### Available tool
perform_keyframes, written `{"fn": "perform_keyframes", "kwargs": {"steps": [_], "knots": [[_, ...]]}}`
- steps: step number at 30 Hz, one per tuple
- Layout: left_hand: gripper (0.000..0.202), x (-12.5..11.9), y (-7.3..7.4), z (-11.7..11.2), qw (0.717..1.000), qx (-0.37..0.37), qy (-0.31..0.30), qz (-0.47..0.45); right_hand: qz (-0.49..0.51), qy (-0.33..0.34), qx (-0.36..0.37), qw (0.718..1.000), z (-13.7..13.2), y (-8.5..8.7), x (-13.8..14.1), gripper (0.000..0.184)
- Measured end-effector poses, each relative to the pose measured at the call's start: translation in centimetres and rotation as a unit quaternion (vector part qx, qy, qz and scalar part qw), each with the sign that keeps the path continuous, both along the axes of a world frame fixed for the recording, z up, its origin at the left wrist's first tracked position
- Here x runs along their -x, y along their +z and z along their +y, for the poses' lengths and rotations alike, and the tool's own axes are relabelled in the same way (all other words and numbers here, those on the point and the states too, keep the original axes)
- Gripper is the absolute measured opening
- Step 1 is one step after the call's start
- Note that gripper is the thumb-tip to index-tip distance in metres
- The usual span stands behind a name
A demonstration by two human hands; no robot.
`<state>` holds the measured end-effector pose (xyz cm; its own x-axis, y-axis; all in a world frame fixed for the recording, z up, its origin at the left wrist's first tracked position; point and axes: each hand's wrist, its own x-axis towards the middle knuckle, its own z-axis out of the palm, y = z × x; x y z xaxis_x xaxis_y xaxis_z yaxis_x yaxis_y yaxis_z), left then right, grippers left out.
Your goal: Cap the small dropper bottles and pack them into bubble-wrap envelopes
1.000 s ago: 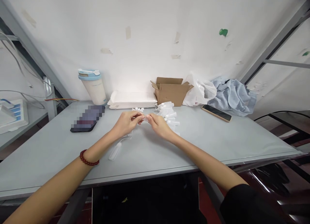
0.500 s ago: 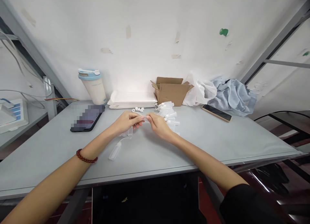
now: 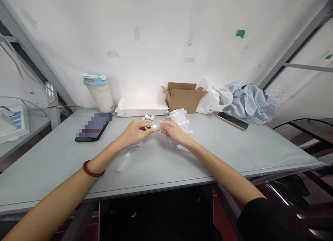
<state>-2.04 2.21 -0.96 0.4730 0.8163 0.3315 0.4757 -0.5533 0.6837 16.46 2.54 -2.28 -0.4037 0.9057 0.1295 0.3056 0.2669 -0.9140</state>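
Above the middle of the table, my left hand [image 3: 136, 131] pinches a small white cap [image 3: 154, 126] between thumb and fingers. My right hand [image 3: 173, 131] grips a small clear plastic bottle [image 3: 159, 127], its end meeting the cap; the fingers hide most of it. A similar clear bottle [image 3: 124, 163] with a thin bent tube lies below my left hand, and part of another shows behind that hand. Just beyond my right hand is a pile of clear bottles [image 3: 182, 120]. Several loose white caps [image 3: 148, 117] lie behind my left hand.
Along the wall stand a cup [image 3: 101, 95] with a blue lid, a stack of white packets [image 3: 142, 107], an open cardboard box [image 3: 184, 100], a white plastic bag [image 3: 215, 98] and a crumpled blue cloth [image 3: 249, 102]. One phone [image 3: 95, 127] lies left, another phone [image 3: 232, 121] right.
The bottle and white cap now show between my fingertips, where a thin tube showed before. My right hand has shifted slightly right, and a thin tube now shows below it.
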Motion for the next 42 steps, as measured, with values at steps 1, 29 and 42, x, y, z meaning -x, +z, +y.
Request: {"fn": "perform_keyframes", "kwargs": {"steps": [1, 29, 42], "knots": [[0.031, 0.1, 0.0, 0.1, 1.0, 0.026, 0.0, -0.005, -0.024, -0.01, -0.06, 0.998, 0.0, -0.2, 0.1, 0.039], [0.029, -0.8, -2.0, -0.1, 0.956, -0.26, 0.005, 0.139, 0.114, -0.015, 0.187, 0.976, -0.4, -0.2, 0.3, 0.039], [0.027, 3.7, -1.3, 4.0, 0.98, -0.073, 0.154, 0.1, -0.207, -0.106, -0.26, 0.937, 0.7, 0.4, -1.1, 0.022]]}}
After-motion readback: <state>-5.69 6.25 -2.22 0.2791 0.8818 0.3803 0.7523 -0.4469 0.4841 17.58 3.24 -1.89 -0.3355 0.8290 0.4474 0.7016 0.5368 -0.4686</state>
